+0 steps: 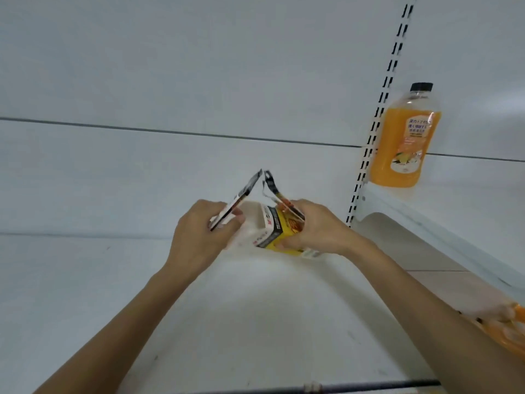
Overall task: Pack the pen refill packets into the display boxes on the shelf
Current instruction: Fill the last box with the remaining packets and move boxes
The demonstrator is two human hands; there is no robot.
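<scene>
Over the white shelf, the right hand grips a yellow display box with a packet jutting from its top. The left hand pinches a second packet, tilted toward it. An orange bottle stands well to the right.

Open shelf surface is left at 6 and 11 o'clock of the display box, whose sides are closed off at 9 and 3 o'clock by the left hand and right hand, while passage toward 2 o'clock is barred by the slotted upright and orange bottle.
</scene>
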